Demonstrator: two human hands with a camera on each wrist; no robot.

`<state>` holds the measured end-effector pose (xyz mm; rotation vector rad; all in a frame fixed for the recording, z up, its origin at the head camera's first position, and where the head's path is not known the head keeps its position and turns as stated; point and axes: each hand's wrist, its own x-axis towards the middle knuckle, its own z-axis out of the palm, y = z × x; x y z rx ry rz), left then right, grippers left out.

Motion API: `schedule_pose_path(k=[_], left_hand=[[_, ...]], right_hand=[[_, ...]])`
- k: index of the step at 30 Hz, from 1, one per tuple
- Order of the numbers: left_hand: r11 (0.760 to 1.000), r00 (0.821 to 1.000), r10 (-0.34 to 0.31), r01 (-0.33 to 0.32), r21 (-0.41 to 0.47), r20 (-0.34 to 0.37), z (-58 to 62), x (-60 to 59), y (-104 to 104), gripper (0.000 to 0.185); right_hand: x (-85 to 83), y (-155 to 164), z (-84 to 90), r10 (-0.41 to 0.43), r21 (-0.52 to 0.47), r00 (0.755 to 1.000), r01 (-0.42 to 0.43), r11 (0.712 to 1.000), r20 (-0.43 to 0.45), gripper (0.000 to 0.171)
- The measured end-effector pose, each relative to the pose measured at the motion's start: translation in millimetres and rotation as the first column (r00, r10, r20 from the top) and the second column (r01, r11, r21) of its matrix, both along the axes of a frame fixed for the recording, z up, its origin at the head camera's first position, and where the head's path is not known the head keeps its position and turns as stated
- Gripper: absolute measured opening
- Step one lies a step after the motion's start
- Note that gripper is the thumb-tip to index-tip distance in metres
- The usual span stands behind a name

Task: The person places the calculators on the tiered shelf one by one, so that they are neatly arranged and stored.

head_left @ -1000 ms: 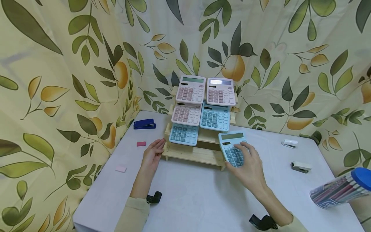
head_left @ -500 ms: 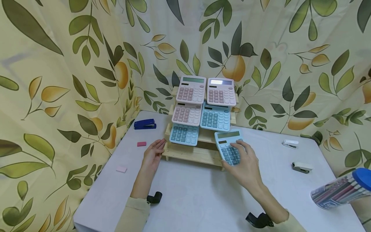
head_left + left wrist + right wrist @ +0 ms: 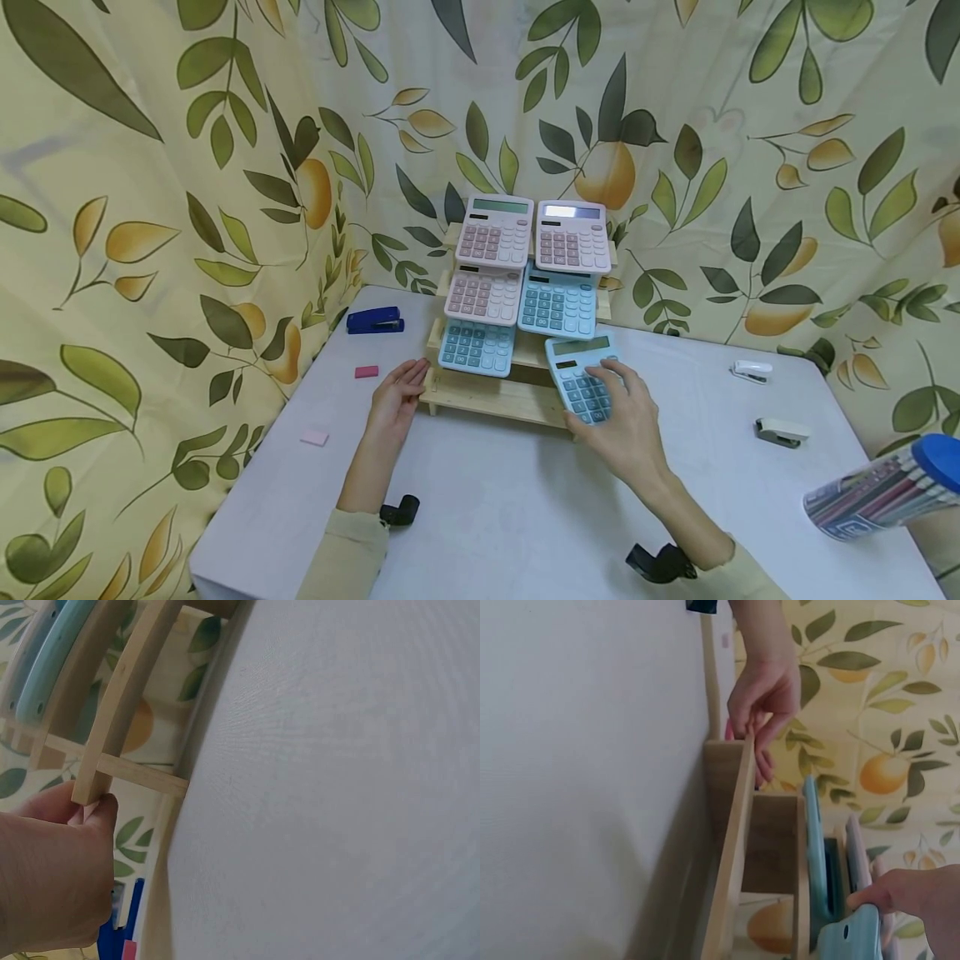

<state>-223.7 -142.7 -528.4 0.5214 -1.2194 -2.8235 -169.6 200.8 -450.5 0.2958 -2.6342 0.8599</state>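
My right hand point(image 3: 626, 425) grips a blue calculator point(image 3: 573, 358) by its sides, tilted, before the right end of the stepped wooden stand point(image 3: 510, 400). In the right wrist view the calculator's edge point(image 3: 851, 937) shows beside the thumb. With thumb and fingers, my left hand point(image 3: 393, 400) pinches the left end of the stand's lowest slat point(image 3: 94, 784). On the stand lean two pink calculators at the top, a pink calculator point(image 3: 482, 296) and a blue calculator point(image 3: 557, 304) in the middle row, and another blue calculator point(image 3: 476, 347) lower left.
Left of the stand lie a blue stapler point(image 3: 375, 321), a red eraser point(image 3: 366, 372) and a pale pink eraser point(image 3: 314, 437). At right are a white stapler point(image 3: 750, 372), a grey-white stapler point(image 3: 781, 432) and a blue-lidded tub of pencils point(image 3: 870, 492). A leaf-patterned curtain point(image 3: 675, 67) hangs behind.
My right hand has moved left with the blue calculator, bringing it nearer the stand's right end. The left hand stays on the slat's end.
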Motion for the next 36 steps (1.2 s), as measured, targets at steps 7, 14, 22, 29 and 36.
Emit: schedule_pose_path(k=[7,14,22,29,36], left_hand=[[1.000,1.000,-0.009,0.009,0.001,-0.003,1.5,-0.3,0,0.069],[1.000,1.000,-0.008,0.008,-0.006,0.001,0.8,-0.1,0,0.068],[1.000,1.000,-0.008,0.008,-0.005,0.002,0.4,0.3,0,0.068],[1.000,1.000,-0.011,0.011,-0.008,0.002,1.1,0.2,-1,0.068],[1.000,1.000,-0.016,0.016,-0.018,0.011,1.2,0.8,-1,0.068]], right_hand=[[-3.5,-6,-0.8,0.002,-0.014,1.000,-0.002,1.000,-0.008,0.070],[-5.8,-12,1.3,0.000,-0.027,1.000,-0.001,1.000,-0.004,0.071],[-8.0,-16,1.2,0.000,-0.041,1.000,0.000,0.999,-0.015,0.071],[-8.4,-19,1.3,0.003,-0.039,1.000,-0.004,0.999,-0.015,0.070],[-10.2,-22,1.1,0.006,-0.036,1.000,-0.007,0.999,-0.015,0.070]])
